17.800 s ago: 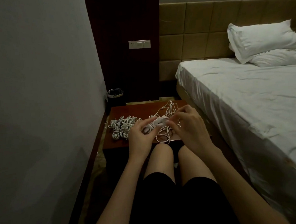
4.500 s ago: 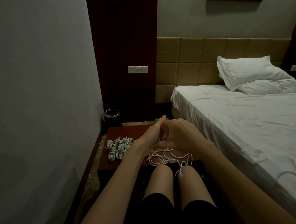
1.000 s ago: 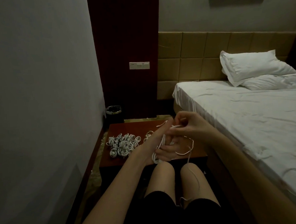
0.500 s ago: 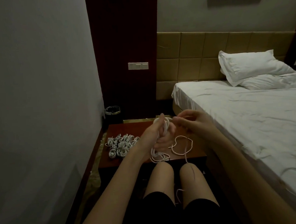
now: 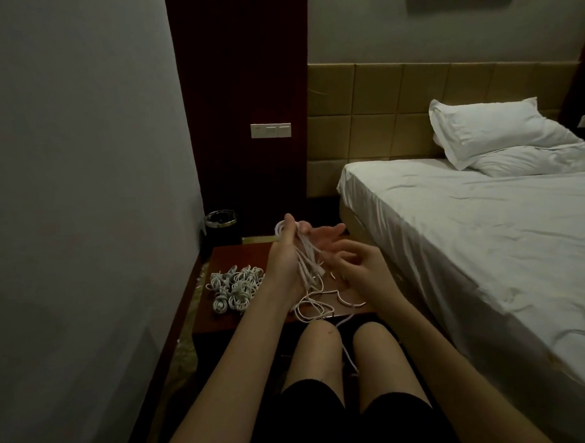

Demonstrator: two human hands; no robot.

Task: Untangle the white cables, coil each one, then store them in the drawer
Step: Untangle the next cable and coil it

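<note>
A white cable (image 5: 305,261) is looped in long turns over the left hand (image 5: 288,256), whose fingers are stretched out with the thumb holding the loops; its slack trails across the nightstand's (image 5: 238,255) near edge and drops between the knees. The right hand (image 5: 359,268), fingers loosely curled, appears to hold nothing. A pile of coiled cables (image 5: 235,286) lies toward the left edge, so most coiling looks done. This coil and the drawer storage remain.

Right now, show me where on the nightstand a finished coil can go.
Bare wood lies along the nightstand's back edge, behind the pile of coiled cables, and in its front-left corner. The front right is crowded with loose cable under the left hand and right hand.
</note>
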